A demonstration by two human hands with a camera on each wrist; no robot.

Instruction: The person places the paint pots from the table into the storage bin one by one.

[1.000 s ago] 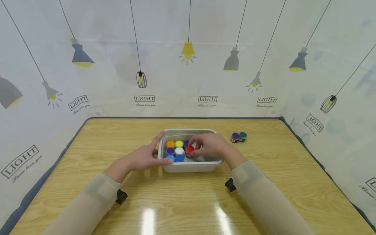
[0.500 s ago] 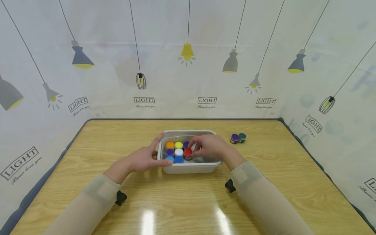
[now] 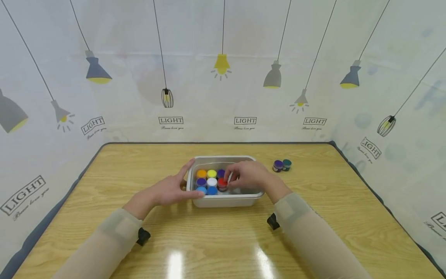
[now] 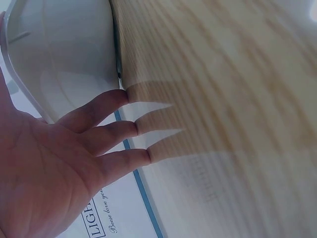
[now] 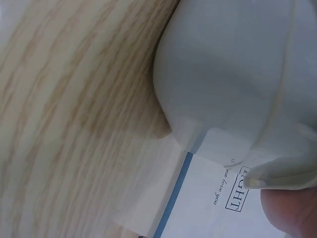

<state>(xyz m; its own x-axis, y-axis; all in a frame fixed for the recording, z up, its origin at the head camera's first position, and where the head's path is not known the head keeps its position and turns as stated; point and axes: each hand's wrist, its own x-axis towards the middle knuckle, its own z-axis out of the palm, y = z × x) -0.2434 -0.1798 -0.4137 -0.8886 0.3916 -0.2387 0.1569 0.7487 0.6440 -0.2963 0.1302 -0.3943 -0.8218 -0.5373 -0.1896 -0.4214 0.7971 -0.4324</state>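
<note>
A white plastic bin [image 3: 226, 202] sits on the table, with small paint jars with coloured lids packed into its left part. My right hand [image 3: 251, 176] reaches in over the right rim, thumb and index finger at the side of a red-lidded paint jar [image 3: 222, 185] beside the white-lidded one [image 3: 211, 182]. My left hand [image 3: 168, 190] spans the bin's left end, thumb over the near rim and index finger along the far corner. The left wrist view shows its other fingers [image 4: 114, 131] stretched out onto the tabletop. In the right wrist view the bin wall [image 5: 228, 74] hides the jars.
Outside the bin, to its right and further back, a purple-lidded jar [image 3: 277, 166] and a green-lidded jar [image 3: 287, 165] stand side by side. A backdrop [image 3: 195, 77] printed with lamps closes off the back and both sides of the wooden table [image 3: 209, 240].
The red-lidded jar has come down and slightly left, into line with the others, my right fingers following it. My left hand has stayed on the bin.
</note>
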